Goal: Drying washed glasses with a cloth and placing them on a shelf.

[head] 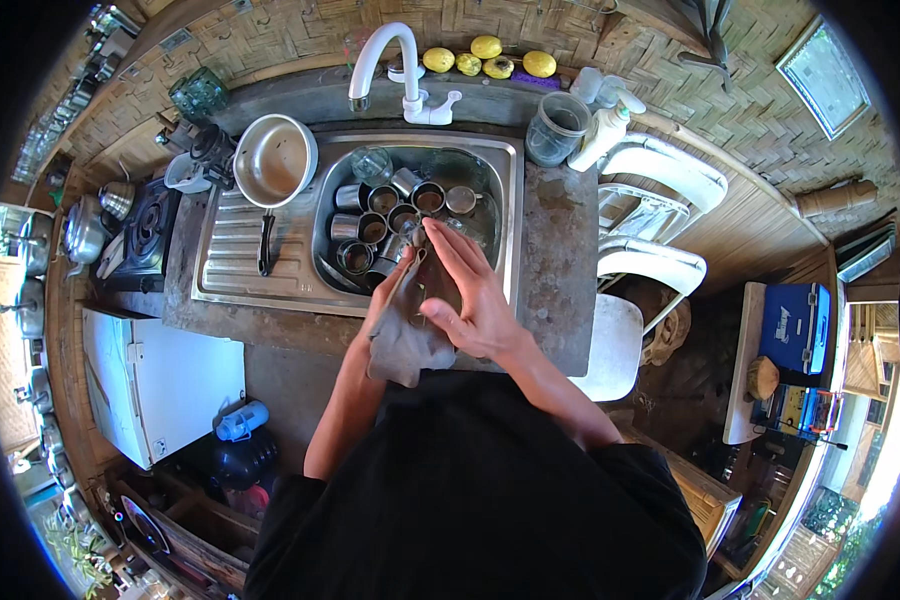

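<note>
A thin grey cloth [412, 349] hangs in front of the stainless steel sink [516, 225], along my left hand [390, 292], which seems to hold its upper edge. My right hand [472, 296] is raised to the right of the cloth, fingers extended and thumb apart, with nothing seen in it. Beyond both hands, the basin holds several metal cups [427, 197], a glass jar [373, 165] and a dark-filled glass [355, 256]. Part of the basin is hidden behind my hands. On the ribbed drainboard rests a saucepan [276, 161] with a black handle.
A white faucet [397, 67] rises behind the sink, near several yellow fruits [486, 46]. At the right stand a clear plastic container [557, 129], a pump bottle [604, 135] and white plastic chairs [652, 266]. A gas stove [146, 225] and white refrigerator [184, 375] are left.
</note>
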`<action>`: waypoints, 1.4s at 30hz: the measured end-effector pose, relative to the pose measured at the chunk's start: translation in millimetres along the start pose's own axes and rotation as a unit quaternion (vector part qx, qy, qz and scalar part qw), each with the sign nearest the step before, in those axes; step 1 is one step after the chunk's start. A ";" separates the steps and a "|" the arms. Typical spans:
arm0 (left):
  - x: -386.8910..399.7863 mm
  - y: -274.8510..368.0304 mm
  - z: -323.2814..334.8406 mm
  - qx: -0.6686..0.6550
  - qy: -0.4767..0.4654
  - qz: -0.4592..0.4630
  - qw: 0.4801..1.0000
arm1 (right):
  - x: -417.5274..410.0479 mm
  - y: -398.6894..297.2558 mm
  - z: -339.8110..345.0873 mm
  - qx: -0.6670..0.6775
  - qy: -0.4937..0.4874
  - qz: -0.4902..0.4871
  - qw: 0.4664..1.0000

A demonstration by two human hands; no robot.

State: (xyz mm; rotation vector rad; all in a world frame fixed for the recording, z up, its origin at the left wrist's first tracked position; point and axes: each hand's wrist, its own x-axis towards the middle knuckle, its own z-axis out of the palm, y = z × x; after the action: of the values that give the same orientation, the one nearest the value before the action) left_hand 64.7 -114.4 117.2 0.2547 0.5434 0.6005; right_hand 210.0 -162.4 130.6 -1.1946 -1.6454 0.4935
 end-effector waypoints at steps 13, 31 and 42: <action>1.2 -16.0 -5.4 0.002 0.017 0.049 0.999 | -11.4 -3.0 23.5 0.117 0.182 0.091 0.972; 25.3 5.8 -2.4 -0.024 0.069 0.170 0.983 | -6.5 -3.5 19.4 -0.065 0.235 0.006 0.970; 36.5 -23.3 -22.3 -0.030 0.213 0.333 0.918 | -34.2 -6.1 64.3 0.341 0.270 0.298 0.850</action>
State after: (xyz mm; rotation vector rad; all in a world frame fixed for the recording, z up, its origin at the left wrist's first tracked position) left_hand 88.5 -109.7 74.9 0.2511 0.8642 1.3553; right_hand 150.7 -181.0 92.2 -1.1216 -0.5007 0.9333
